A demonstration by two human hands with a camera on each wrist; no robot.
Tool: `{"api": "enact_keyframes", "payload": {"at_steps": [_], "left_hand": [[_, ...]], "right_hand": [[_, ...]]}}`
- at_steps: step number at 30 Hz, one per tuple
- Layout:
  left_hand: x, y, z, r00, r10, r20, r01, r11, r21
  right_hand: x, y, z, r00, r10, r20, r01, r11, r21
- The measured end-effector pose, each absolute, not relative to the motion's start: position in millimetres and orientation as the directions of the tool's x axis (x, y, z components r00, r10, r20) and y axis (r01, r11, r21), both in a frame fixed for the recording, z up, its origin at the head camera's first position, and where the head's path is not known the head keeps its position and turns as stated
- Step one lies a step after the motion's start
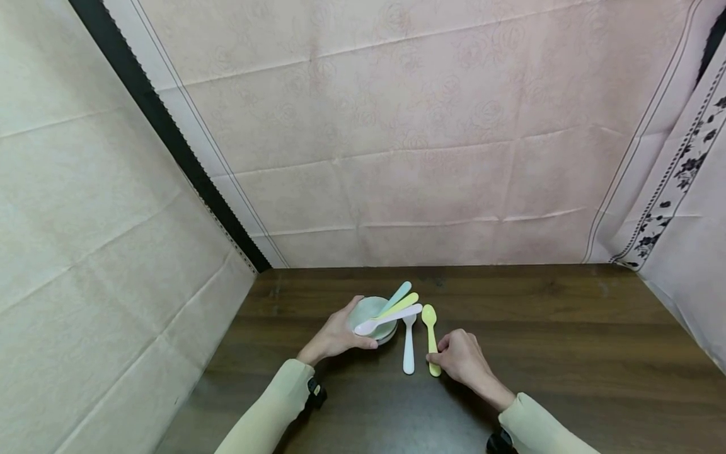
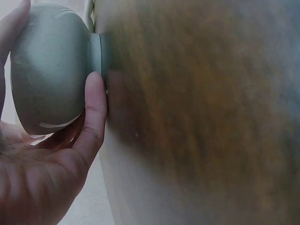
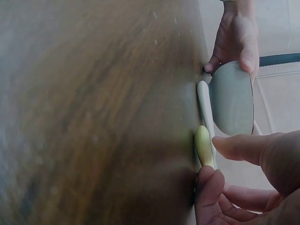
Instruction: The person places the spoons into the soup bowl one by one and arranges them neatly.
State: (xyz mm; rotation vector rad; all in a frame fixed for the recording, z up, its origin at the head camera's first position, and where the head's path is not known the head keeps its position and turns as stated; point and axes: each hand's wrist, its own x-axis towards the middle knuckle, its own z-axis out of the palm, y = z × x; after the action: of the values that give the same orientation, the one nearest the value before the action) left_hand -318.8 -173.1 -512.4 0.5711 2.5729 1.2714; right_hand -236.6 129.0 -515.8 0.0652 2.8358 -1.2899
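Note:
My left hand point(image 1: 341, 331) grips a pale green bowl point(image 2: 51, 70) round its side, the thumb low by its foot. Across the bowl's rim lies a white spoon point(image 1: 391, 318), with the handles of a light blue utensil point(image 1: 401, 291) and a yellow utensil point(image 1: 409, 299) sticking out behind it. My right hand point(image 1: 460, 356) pinches a yellow spoon point(image 1: 430, 321) near its handle end, thumb and finger on either side. That spoon lies with its head pointing away from me. Between bowl and yellow spoon is a white utensil point(image 1: 408, 350), its head partly covered by the white spoon's handle in the head view.
Dark wood-grain tabletop point(image 1: 567, 340) extends around both hands. A pale patterned cloth point(image 1: 425, 157) hangs along its far edge, with more cloth point(image 1: 113, 284) on the left and a floral-bordered cloth point(image 1: 686, 170) on the right.

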Motion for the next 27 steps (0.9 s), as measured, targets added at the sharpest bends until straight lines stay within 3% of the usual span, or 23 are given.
{"api": "enact_keyframes", "payload": {"at_steps": [15,27], "left_hand": [[-319.6,-173.1,-512.1,-0.898,0.440,-0.020,0.246,0.538,0.807],[-320.1,-172.2,-511.9,-0.901,0.433,-0.016,0.254,0.558,0.790]], "right_hand": [[-262.0,137.6,-562.9,-0.999,0.026,-0.029,0.039,0.710,-0.703],[-253.5,134.3,-553.4,-1.000,0.004,0.027,-0.016,0.714,-0.700]]}}
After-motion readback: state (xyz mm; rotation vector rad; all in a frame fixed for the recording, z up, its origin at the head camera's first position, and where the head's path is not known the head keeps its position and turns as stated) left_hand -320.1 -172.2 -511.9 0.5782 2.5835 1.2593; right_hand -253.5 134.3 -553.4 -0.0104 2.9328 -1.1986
